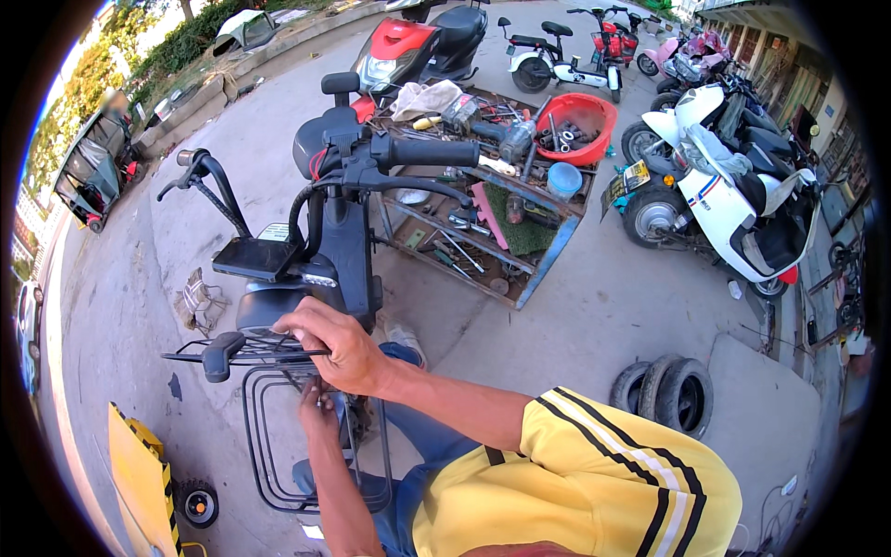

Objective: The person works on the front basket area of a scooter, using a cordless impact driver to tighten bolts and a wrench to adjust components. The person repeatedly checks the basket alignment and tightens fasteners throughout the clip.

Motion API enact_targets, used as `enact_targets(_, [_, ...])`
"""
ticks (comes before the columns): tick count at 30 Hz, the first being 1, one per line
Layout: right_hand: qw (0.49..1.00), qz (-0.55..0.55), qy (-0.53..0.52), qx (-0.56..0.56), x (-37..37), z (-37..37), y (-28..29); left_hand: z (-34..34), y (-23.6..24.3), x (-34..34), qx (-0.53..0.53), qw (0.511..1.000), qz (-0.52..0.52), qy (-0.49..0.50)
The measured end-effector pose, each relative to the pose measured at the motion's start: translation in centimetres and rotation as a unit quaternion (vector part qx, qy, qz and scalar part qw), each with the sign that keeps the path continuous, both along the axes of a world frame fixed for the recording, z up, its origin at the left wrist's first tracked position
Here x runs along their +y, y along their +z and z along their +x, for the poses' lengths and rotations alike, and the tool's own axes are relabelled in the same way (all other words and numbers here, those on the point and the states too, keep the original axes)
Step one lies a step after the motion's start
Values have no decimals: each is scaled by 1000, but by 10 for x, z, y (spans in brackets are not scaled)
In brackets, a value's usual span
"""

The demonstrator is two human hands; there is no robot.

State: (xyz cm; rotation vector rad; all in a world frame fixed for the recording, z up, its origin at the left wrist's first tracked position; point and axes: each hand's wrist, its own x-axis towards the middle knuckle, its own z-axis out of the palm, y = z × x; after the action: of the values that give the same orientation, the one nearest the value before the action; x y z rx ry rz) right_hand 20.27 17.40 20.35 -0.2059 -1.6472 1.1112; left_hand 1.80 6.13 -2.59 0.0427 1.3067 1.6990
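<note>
My right hand [339,348] is closed at the top rim of a black wire basket [269,418] on the front of a black electric scooter [343,251], beside the dark lamp housing [260,304]; what its fingers hold is partly hidden. Below it, my left hand [317,413] is closed around something small at the basket's mount, too small to make out. A black end piece [223,357] sticks out at the basket's left. The handlebar [432,152] is above my hands, with a dark flat tray [251,258] under it.
A metal tool cart [534,278] with tools and a red basin [599,111] stands ahead. Parked scooters [705,209] line the right, near stacked tyres [682,395]. A yellow panel [130,464] and small wheel [200,506] lie left. A person [116,116] is by a tricycle.
</note>
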Motion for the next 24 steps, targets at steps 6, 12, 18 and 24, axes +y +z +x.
enact_targets(6, [1000,-3,-1,10,3,-2,-5,1,-6,1,79,996,-44,-27])
enact_targets(12, [1000,-17,2,0,1,-1,-2,26,17,0,714,678,-158,-82])
enact_targets(18, [1000,-7,5,-4,3,1,-6,10,0,3,15,999,12,26])
enact_targets(24, [1000,-9,15,-9,0,-1,0,-32,-54,-11,89,990,80,-71])
